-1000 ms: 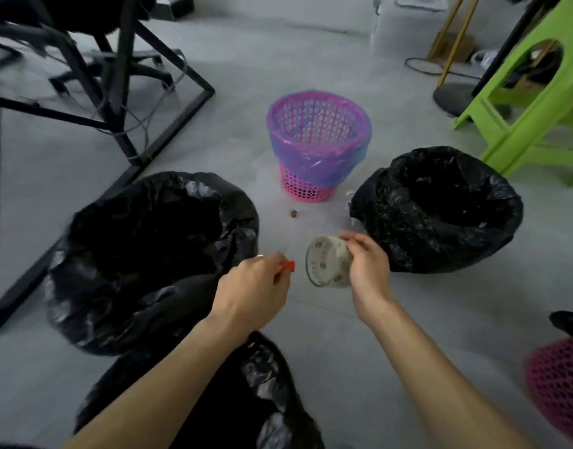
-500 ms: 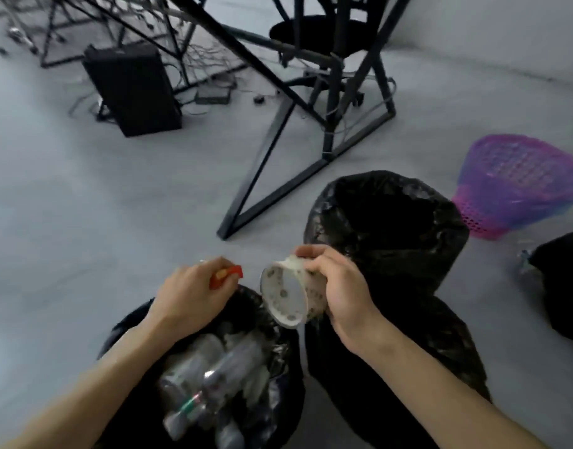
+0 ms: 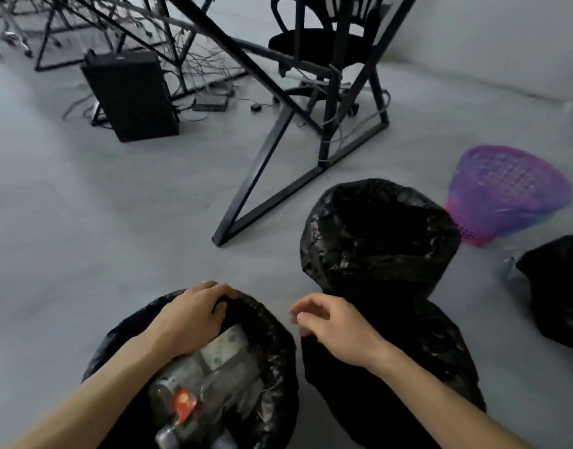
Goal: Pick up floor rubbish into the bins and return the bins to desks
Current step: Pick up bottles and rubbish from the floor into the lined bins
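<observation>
Lower left: the left hand (image 3: 191, 322) gripped the rim of the bin (image 3: 278, 338), probably to lift it; the right hand (image 3: 337, 328) hovered beside, loosely curled, empty.

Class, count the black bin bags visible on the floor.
3: the rubbish-filled bag, held by the left hand; the open bag at centre; the cut-off bag at the right edge. More may be hidden.

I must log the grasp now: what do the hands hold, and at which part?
The left hand grips the near bin by the far rim of its black bag. The right hand holds nothing.
</observation>
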Available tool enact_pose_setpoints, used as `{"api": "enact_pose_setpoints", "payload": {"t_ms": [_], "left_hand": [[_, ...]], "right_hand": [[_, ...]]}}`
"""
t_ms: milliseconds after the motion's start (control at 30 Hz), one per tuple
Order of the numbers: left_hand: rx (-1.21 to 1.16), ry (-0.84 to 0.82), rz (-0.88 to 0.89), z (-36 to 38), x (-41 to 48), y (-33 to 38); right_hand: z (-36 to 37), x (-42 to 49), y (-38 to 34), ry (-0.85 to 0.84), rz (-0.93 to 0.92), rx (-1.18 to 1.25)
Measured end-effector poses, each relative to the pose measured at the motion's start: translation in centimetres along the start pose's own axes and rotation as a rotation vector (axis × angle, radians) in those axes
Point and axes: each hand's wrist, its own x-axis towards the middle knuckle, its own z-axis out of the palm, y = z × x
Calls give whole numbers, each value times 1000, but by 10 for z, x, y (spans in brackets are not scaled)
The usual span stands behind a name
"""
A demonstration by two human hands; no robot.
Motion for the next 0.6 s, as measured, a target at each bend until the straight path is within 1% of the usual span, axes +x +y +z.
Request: {"api": "enact_pose_setpoints", "payload": {"t_ms": [67,167,233,267,333,400,467,533,600], "left_hand": [[-16,1,127,2,29,58],[-55,15,276,0,55,140],[-47,73,416,4,79,213],[-39,114,471,6,88,243],[-5,185,577,20,110,304],[13,189,650,39,131,351],[32,130,677,64,157,396],[62,43,653,87,181,430],[115,-53,616,110,210,460]], "right_hand": [[-42,-17,26,111,-16,92],[-101,-36,65,198,13,196],[-147,-51,107,302,32,243],[-165,-53,128,372,51,219],[-199,-55,173,526,128,81],[-226,-49,215,603,204,-73],[-256,-39,265,623,294,-158],[-281,-25,307,588,398,-227],[-308,-6,344,560,464,-286]]}}
